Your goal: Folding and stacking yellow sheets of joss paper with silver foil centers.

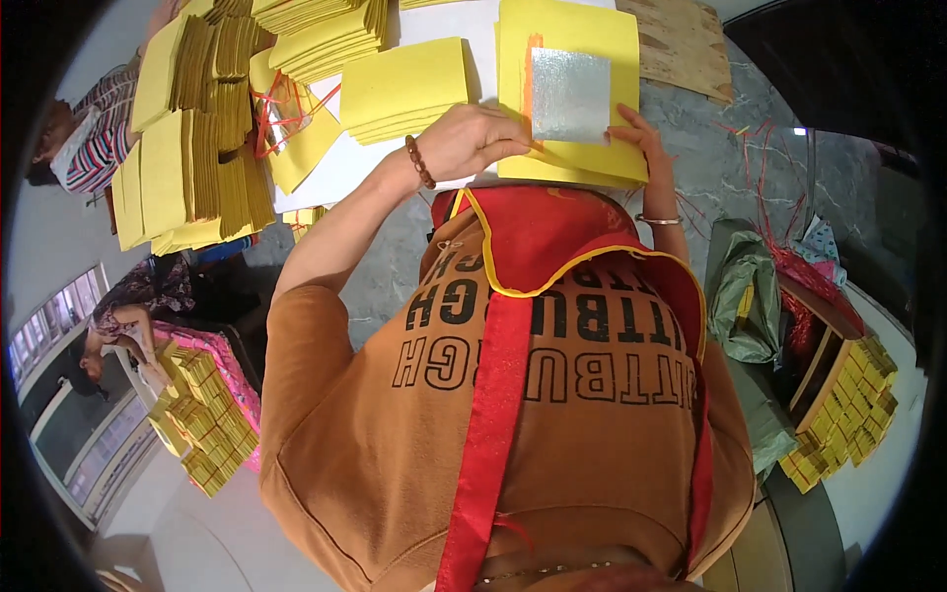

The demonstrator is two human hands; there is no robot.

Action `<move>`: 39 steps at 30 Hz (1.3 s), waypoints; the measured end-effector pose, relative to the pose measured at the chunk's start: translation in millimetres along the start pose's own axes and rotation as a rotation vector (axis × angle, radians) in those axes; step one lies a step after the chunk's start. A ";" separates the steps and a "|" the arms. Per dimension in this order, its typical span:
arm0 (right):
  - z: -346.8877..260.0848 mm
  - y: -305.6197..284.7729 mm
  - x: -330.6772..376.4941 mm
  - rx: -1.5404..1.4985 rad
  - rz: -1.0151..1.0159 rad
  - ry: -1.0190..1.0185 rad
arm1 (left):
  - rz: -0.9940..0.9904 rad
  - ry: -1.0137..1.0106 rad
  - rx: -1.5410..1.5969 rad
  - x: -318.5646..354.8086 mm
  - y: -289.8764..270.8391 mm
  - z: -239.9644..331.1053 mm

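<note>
A stack of yellow paper sheets (567, 25) lies in front of me at the table's near edge. On its top sheet is a silver foil square (572, 97), with an orange strip (534, 74) running down its left side. My left hand (481, 141), with a brown beaded bracelet at the wrist, is closed in a pinch by the strip's lower end. What its fingertips hold is too small to make out. My right hand (639, 140) lies at the stack's right edge, its fingers stretched over the paper beside the foil's lower right corner.
Left of the stack lies another yellow sheet pile (404, 89) on the white tabletop (318, 192). Tall yellow bundles (178, 168) and red ties (281, 113) crowd the far left. A wooden board (686, 44) is at the right. Two other people sit at the left.
</note>
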State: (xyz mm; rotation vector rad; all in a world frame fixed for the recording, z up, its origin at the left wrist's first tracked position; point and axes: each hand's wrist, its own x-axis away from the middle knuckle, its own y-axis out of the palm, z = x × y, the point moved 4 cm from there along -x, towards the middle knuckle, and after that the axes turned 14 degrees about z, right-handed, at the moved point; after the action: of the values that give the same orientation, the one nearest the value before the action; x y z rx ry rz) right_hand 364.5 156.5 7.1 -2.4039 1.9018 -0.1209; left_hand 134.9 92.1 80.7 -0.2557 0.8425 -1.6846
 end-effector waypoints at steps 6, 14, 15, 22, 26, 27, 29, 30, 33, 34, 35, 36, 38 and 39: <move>-0.6 0.2 0.1 -0.071 0.020 0.047 | -0.096 -0.256 0.155 -3.3 -0.8 -12.8; 5.0 -3.5 -3.0 -0.028 0.000 -0.004 | -0.132 -0.479 0.399 -2.6 6.2 -34.8; 5.5 -4.4 -3.0 -0.070 0.001 -0.017 | -0.128 -0.480 0.399 -2.6 6.0 -35.5; 5.9 -4.0 -2.5 0.148 -0.051 -0.253 | -0.091 -0.585 0.512 1.0 9.1 -44.7; 15.0 -3.8 -6.5 0.155 0.032 -0.186 | 0.025 -0.324 0.470 -0.6 -5.0 -23.5; 19.0 -4.4 -5.9 0.041 0.050 -0.049 | 0.022 -0.148 0.260 -1.4 -9.4 -23.2; 21.0 -4.2 -6.0 -0.073 0.063 0.087 | 0.093 -0.043 -0.003 -3.6 -3.0 -28.4; 18.0 -3.9 -7.1 -0.070 0.052 0.086 | 0.161 0.062 -0.267 -3.0 1.1 -27.5; -2.5 -9.2 -14.3 0.153 0.069 -0.256 | 0.205 0.090 -0.325 -2.4 4.4 -27.4; -15.4 -9.3 -12.6 0.373 0.094 -0.595 | 0.213 0.093 -0.330 -2.1 3.3 -26.2; -20.3 -10.3 -13.0 0.375 0.097 -0.597 | 0.245 0.141 -0.386 -1.8 -0.4 -17.1; -27.7 -9.4 -8.7 0.471 0.100 -0.662 | 0.246 0.144 -0.384 1.9 -0.4 -12.7; -35.5 -11.9 0.2 0.568 0.104 -0.727 | 0.183 0.188 -0.400 13.4 4.7 -7.4; -36.4 -11.1 4.8 0.571 -0.003 -0.728 | 0.159 0.217 -0.410 18.4 8.8 -4.9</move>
State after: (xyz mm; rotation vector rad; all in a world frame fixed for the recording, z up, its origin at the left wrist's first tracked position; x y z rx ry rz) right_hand 372.4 154.0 44.5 -1.7309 1.2999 0.1694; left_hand 133.3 76.6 66.6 -0.2789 1.3370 -1.3960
